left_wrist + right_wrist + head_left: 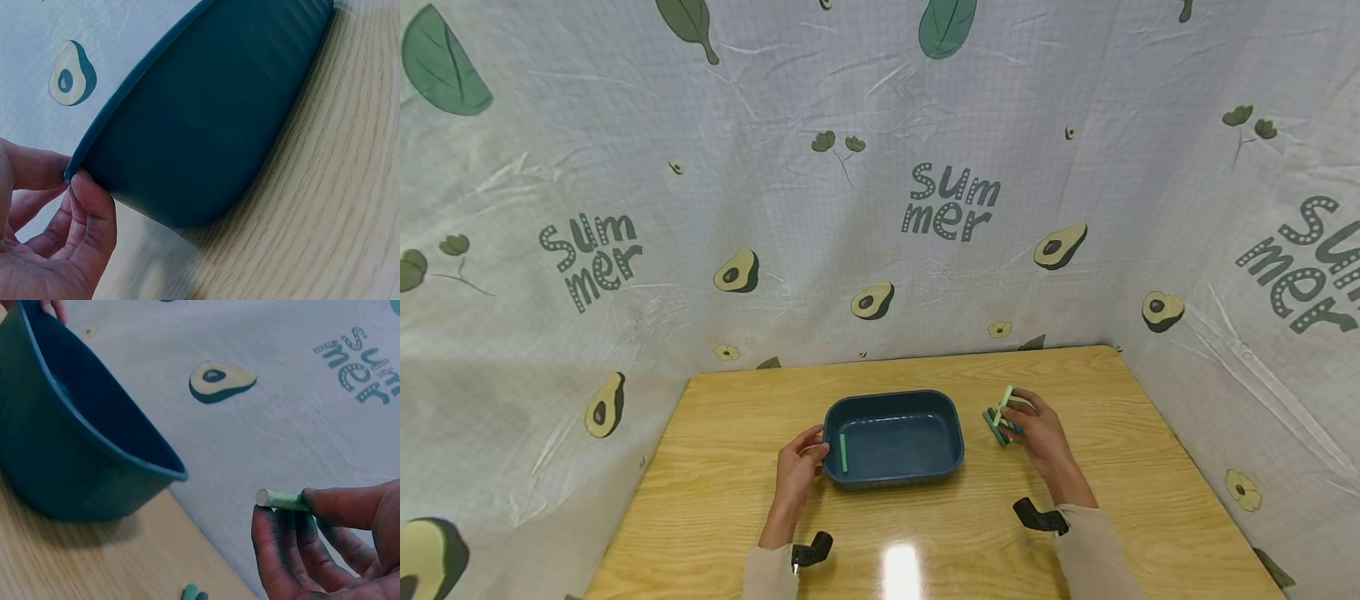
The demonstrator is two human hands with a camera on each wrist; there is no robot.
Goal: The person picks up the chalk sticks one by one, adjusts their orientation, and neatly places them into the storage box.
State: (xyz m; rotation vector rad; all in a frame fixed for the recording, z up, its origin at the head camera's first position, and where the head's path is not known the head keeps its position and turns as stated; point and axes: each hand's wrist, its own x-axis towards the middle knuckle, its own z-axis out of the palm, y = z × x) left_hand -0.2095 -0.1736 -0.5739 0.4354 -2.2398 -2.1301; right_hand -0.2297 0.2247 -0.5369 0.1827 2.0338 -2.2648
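A dark teal rectangular tub (895, 479) with rounded corners stands on the table, one green chalk stick (843, 453) lying inside near its left end. My left hand (797, 468) pinches the tub's left rim between thumb and fingers, as the left wrist view (69, 231) shows closely. To the right of the tub, my right hand (1037, 429) holds a pale green chalk stick (281, 500) between thumb and fingertips, raised off the table. Below that hand lies a small pile of green and dark chalk sticks (996, 429), partly hidden by the fingers. Coloured dust marks the right fingertips.
The wooden table (730, 433) reaches back to a white cloth (805, 225) printed with avocados, leaves and lettering, which hangs behind and at both sides. Each wrist wears a black camera mount; the right one (1039, 515) sits at the sleeve's end.
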